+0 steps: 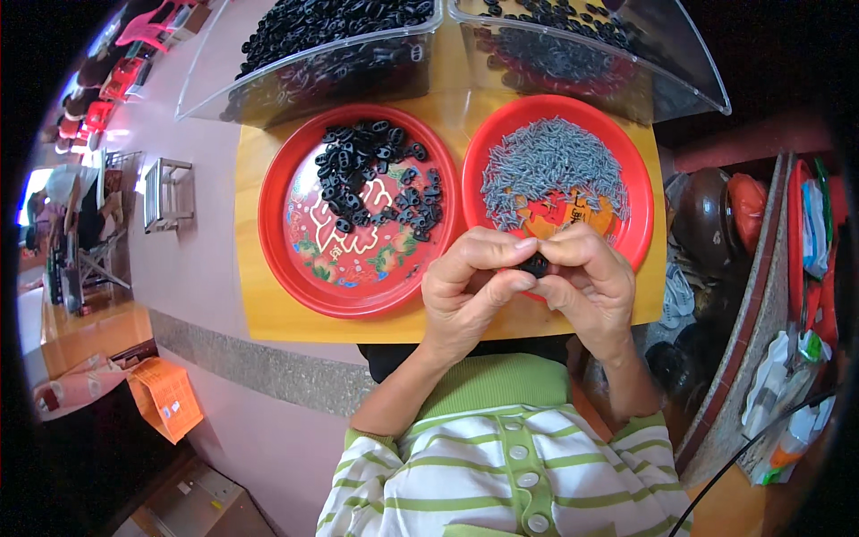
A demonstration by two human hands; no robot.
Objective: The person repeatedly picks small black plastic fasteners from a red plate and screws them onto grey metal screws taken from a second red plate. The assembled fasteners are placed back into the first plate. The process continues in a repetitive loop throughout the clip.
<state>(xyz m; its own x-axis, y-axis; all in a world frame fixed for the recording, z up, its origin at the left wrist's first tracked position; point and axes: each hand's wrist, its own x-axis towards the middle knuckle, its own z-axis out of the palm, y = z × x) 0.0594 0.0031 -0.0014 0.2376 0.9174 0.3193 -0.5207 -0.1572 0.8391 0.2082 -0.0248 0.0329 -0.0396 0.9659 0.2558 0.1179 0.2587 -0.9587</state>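
Between the fingertips of both hands I pinch a small black plastic part [535,264], mostly covered by my fingers. My left hand [474,279] closes on it from the left, my right hand [586,279] from the right. Both are held over the near edge of a red tray [633,242] that bears a heap of small grey metal screws or pins [550,166]. To the left, a larger red tray [291,277] with a printed floral bottom carries a loose pile of black plastic parts [358,170], several with two oval holes.
Two clear plastic bins [344,94] [573,89] full of black parts stand at the table's far side. The yellow table [259,309] ends just before my body. On the right are a brown jar [707,219] and a ledge; at left, a metal stool [167,194] and an orange basket [165,398].
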